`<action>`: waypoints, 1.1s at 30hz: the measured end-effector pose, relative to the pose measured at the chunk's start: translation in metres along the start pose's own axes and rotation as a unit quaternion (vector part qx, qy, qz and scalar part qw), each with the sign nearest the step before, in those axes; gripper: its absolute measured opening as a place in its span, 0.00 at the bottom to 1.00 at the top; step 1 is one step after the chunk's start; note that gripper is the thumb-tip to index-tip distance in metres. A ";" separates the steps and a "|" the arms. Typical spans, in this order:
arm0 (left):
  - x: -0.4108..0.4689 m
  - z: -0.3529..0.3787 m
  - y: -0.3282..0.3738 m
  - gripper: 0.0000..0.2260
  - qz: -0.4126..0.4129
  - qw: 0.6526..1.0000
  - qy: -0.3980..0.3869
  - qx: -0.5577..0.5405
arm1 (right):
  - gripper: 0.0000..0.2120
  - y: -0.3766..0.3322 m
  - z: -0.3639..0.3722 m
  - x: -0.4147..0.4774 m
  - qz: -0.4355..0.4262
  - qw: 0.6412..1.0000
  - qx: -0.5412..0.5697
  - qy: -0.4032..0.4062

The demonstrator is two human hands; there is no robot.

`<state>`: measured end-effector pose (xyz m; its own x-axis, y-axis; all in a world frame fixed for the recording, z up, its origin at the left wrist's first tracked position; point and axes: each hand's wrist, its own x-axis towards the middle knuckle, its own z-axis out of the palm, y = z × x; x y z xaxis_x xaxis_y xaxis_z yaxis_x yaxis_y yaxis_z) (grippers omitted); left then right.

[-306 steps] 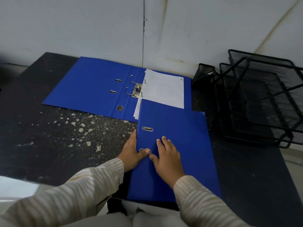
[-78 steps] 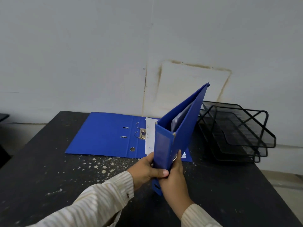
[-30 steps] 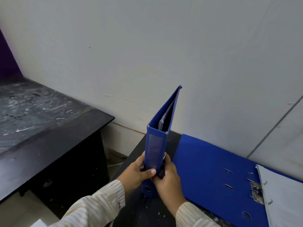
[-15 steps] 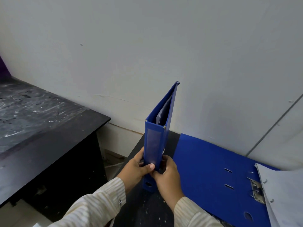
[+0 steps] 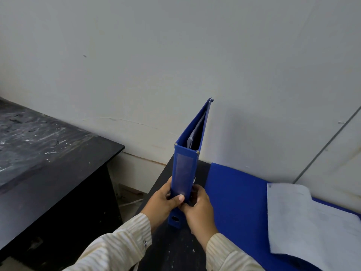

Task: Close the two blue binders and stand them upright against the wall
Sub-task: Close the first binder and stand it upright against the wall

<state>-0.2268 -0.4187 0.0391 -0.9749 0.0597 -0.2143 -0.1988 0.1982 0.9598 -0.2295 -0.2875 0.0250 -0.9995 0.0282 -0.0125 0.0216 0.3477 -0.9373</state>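
Pale grey-white wall (image 5: 175, 55) fills the upper frame, scuffed and stained near its base | thin diagonal seam (image 5: 328, 145) at right | black desk (image 5: 48, 163) with white-scratched top at left | pale floor (image 5: 134, 192) in the gap beside it | soft, even light

A single head-worn wide-angle view looks forward and down from close behind the hands (image 5: 183, 206), facing the wall (image 5: 175, 65) across the table's (image 5: 175, 251) left end.

closed binder (image 5: 184, 173) base hidden behind both hands (image 5: 166, 202); open binder (image 5: 234, 196) right of grip cut by frame edge, its paper (image 5: 304, 218) blurred.
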 end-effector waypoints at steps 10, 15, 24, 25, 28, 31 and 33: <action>0.013 0.000 0.001 0.27 0.005 1.000 0.000 -0.005 | 0.23 0.002 0.001 0.015 -0.005 1.000 -0.001 0.003; 0.016 0.001 0.003 0.26 0.012 1.000 -0.002 -0.006 | 0.22 0.002 0.000 0.018 -0.007 1.000 -0.008 0.003; 0.022 0.002 0.008 0.25 0.006 1.000 0.001 0.002 | 0.22 0.003 -0.003 0.026 -0.008 1.000 -0.004 0.000; 0.023 0.003 0.008 0.25 0.006 1.000 0.001 0.004 | 0.22 0.003 -0.003 0.027 -0.008 1.000 -0.004 0.000; 0.025 0.004 0.010 0.25 0.008 1.000 0.000 0.007 | 0.22 0.003 -0.004 0.028 -0.007 1.000 -0.009 0.001; 0.027 0.005 0.010 0.25 0.017 1.000 -0.002 0.002 | 0.22 0.004 -0.005 0.030 -0.008 1.000 -0.015 0.002; 0.027 0.005 0.011 0.25 0.019 1.000 -0.003 0.000 | 0.23 0.005 -0.005 0.031 -0.008 1.000 -0.016 0.003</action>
<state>-0.2550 -0.4096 0.0424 -0.9810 0.0734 -0.1796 -0.1624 0.1954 0.9672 -0.2602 -0.2800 0.0222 -0.9996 0.0276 0.0042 0.0065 0.3775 -0.9260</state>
